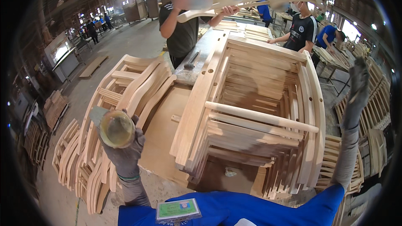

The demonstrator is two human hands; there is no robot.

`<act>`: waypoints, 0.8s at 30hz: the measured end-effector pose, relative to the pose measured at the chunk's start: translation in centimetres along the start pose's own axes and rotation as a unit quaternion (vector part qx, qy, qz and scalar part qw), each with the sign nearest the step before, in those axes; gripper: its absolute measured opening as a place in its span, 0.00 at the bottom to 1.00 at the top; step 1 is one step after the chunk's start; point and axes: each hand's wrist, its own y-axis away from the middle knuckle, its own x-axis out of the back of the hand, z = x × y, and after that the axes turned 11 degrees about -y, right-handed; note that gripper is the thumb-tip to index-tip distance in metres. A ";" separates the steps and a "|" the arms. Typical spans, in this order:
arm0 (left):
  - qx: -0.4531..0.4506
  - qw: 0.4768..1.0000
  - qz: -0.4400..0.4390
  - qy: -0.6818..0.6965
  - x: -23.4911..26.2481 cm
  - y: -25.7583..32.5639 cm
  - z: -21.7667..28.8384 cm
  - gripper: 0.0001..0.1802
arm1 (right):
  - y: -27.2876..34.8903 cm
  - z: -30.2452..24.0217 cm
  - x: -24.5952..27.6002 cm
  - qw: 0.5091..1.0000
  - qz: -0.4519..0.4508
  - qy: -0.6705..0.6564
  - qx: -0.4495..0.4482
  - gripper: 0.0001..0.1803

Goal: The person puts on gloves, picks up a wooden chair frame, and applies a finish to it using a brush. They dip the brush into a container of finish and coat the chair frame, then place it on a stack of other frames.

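My left hand (130, 152), in a grey glove, is closed around a round yellowish cup (117, 129), its rim facing me. My right hand (358, 81), also gloved in grey, is raised at the far right with its fingers stretched upward; I make out nothing held in it. Between my arms stands a tall stack of pale wooden frames (261, 119) with curved side posts and round crossbars. Just beyond my left hand lean several curved wooden frames (144, 81).
Across the stack a person in a dark shirt (184, 37) holds a long curved wooden piece (251, 3). A hammer-like tool (191, 60) lies on the table (186, 75). Another person (302, 29) stands at the back right. More stacked frames (366, 100) line the right side.
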 end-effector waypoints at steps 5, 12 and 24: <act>0.026 0.997 0.008 0.078 0.3 -3.4 -0.4 0.40 | -5.4 -2.7 7.0 0.986 -0.026 0.131 -0.095 0.31; -0.007 1.000 -0.026 -0.016 0.1 -7.9 -0.1 0.38 | -5.9 -0.5 10.0 0.951 -0.161 0.034 -0.261 0.32; 0.086 0.980 -0.176 -0.036 3.6 -17.5 -0.5 0.38 | -1.1 3.6 -1.3 0.892 -0.209 0.192 -0.353 0.44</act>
